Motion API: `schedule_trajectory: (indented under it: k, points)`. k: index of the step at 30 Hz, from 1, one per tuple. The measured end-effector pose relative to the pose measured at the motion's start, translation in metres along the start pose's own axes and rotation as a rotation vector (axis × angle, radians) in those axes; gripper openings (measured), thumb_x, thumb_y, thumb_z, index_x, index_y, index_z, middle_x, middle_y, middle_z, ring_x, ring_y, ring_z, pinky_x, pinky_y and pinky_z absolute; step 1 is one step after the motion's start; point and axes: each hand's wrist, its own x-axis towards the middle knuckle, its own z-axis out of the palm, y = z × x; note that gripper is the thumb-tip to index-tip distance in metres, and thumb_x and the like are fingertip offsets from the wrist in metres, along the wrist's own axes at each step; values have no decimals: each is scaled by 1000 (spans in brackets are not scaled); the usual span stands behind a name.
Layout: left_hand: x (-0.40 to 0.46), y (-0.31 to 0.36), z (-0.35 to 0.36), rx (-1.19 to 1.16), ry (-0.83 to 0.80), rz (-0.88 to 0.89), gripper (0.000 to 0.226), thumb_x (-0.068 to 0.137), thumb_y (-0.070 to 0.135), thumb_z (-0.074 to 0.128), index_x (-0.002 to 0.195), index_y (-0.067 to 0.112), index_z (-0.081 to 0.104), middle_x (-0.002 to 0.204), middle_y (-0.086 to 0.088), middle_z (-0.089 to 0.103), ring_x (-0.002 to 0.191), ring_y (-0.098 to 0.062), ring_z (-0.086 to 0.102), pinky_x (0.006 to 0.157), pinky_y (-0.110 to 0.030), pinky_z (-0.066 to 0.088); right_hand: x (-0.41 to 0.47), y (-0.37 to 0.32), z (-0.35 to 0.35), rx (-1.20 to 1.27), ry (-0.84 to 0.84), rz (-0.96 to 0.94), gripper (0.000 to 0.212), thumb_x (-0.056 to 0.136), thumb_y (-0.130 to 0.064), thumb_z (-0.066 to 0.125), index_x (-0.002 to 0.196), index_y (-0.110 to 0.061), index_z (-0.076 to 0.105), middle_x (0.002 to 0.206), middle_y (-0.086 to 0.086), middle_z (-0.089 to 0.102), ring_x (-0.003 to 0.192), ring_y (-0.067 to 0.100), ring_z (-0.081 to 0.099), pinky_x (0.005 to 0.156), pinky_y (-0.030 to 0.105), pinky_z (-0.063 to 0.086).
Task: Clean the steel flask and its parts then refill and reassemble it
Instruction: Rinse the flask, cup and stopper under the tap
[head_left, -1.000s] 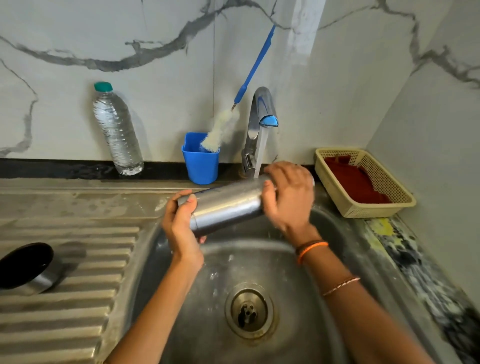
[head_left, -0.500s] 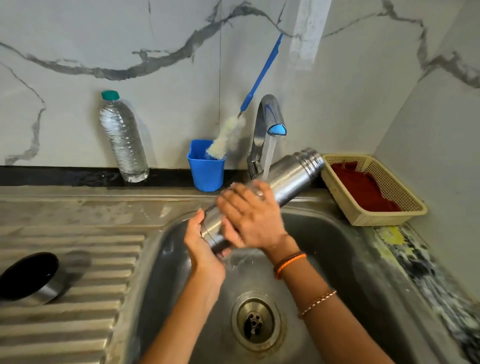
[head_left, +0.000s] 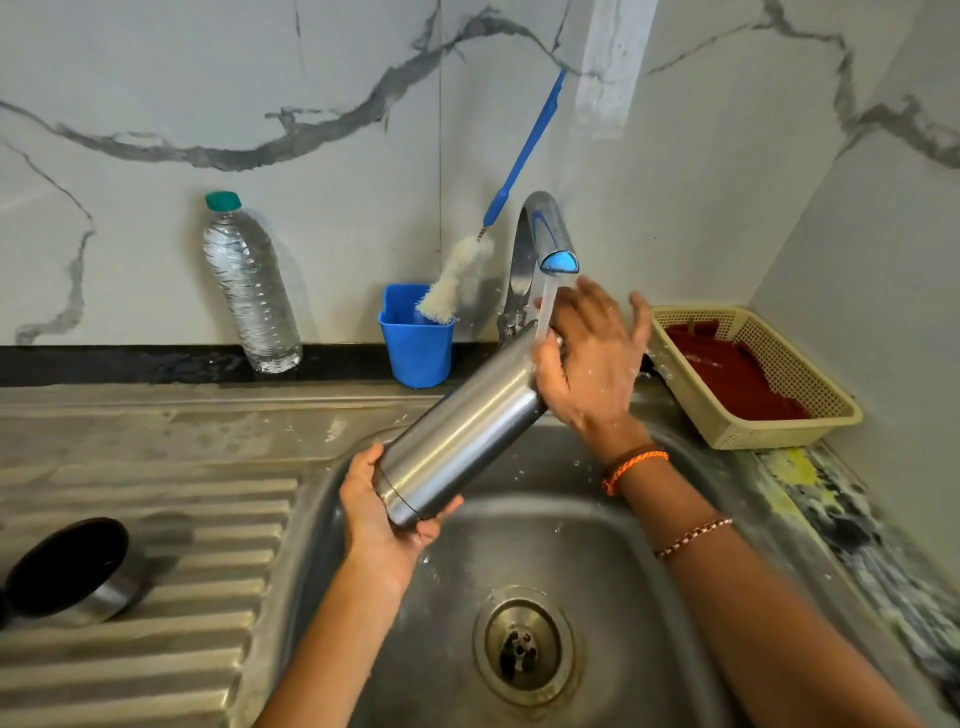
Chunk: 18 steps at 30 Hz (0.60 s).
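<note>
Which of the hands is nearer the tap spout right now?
Right. The right hand is just under the tap spout, in the running water at the flask's upper end. The left hand grips the flask's base, lower down over the sink.

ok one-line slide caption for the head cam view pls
Left hand grips the tilted steel flask by its base while the right hand rubs its top under the running tap.

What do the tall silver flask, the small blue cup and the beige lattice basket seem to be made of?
Tall silver flask: brushed steel, judging by its satin grey sheen. Small blue cup: probably plastic, opaque and evenly coloured. Beige lattice basket: likely moulded plastic, with a regular perforated grid.
</note>
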Motion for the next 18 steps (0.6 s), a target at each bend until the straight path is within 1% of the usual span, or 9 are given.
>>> schedule_trajectory:
  k: [2,6,7,9,11,12,14,16,18]
  points:
    - [-1,3,1,32,-3,-37,35,86,47,46,91,15,58,80,-13,63,58,-34,61,31,-9,30,-10,-18,4,-17,-38,18,50,80,-39,34,96,-10,72,108,8,69,119,24,52,106,39,12]
    - [-6,-4,0,80,-25,4,35,86,46,46,87,14,58,61,-7,64,46,-23,58,31,-10,30,-60,-58,10,60,-92,-301,40,80,-37,39,94,-18,71,104,3,69,116,19,49,108,45,14]
    - [-7,-3,-4,94,-28,35,34,87,45,46,88,14,58,65,-8,64,47,-25,58,30,-10,30,-57,-55,8,135,-5,-157,36,80,-36,43,100,-19,68,113,6,65,119,18,44,107,43,16]
    - [-6,3,-13,115,-29,82,30,88,42,47,89,14,58,71,-11,65,45,-28,59,28,-9,29,-35,-42,3,436,226,493,41,81,-29,58,121,-20,55,132,12,45,124,16,34,103,36,25]
    - [-2,11,-17,120,-46,65,28,87,42,48,91,15,58,73,-13,66,44,-31,60,27,-9,29,-7,-28,-11,1089,242,1128,46,79,-15,67,121,-14,49,125,14,47,112,22,47,91,31,40]
    - [-1,13,-17,128,-55,53,28,87,42,50,92,16,58,77,-14,66,49,-32,60,27,-10,30,-1,-19,-15,1404,159,1266,31,79,-10,66,108,-10,55,106,12,58,94,23,57,83,33,47]
    - [-1,8,-14,141,-31,94,25,85,42,52,90,18,58,82,-11,64,63,-32,60,31,-13,34,1,-7,-19,1647,-19,1330,7,80,-3,61,81,-9,58,70,5,66,66,18,62,80,38,50]
    - [0,-3,-15,118,-3,269,22,77,44,57,84,23,58,79,-3,62,68,-26,56,38,-17,36,-5,-6,-15,1702,-43,1324,12,78,-1,62,73,-10,56,62,4,63,61,18,60,79,38,50]
    - [4,-13,-24,150,-3,618,24,67,46,57,85,29,59,84,0,59,74,-25,54,48,-26,40,-5,-16,-9,1527,-31,1424,13,73,-4,68,75,-8,56,68,8,59,66,22,56,76,37,50]
